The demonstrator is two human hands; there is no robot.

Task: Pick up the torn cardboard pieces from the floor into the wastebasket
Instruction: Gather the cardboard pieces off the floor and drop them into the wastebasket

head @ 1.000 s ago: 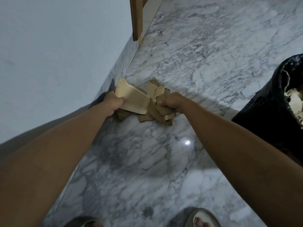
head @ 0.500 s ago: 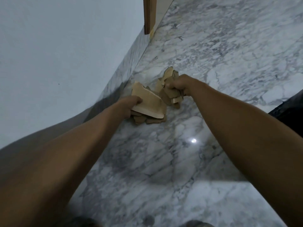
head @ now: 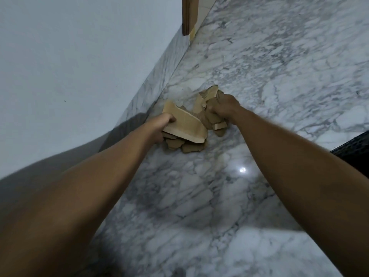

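Note:
Both my arms reach forward over the marble floor near the wall. My left hand (head: 159, 126) is closed on a stack of torn cardboard pieces, with a large pale piece (head: 185, 126) on top and darker scraps (head: 183, 145) below. My right hand (head: 223, 108) grips a bunch of smaller brown cardboard pieces (head: 207, 98) just to the right, touching the left stack. Only a dark corner of the wastebasket (head: 355, 148) shows at the right edge.
A white wall with a marble skirting (head: 159, 76) runs along the left. A wooden door frame (head: 187, 15) stands at the top. The marble floor (head: 279, 66) stretches ahead and to the right, with a light glare spot (head: 242, 170) between my arms.
The view has swung left and forward, so the wastebasket slid almost out of frame. Both hands stay closed on their cardboard, the right bunch now a little farther from the left stack.

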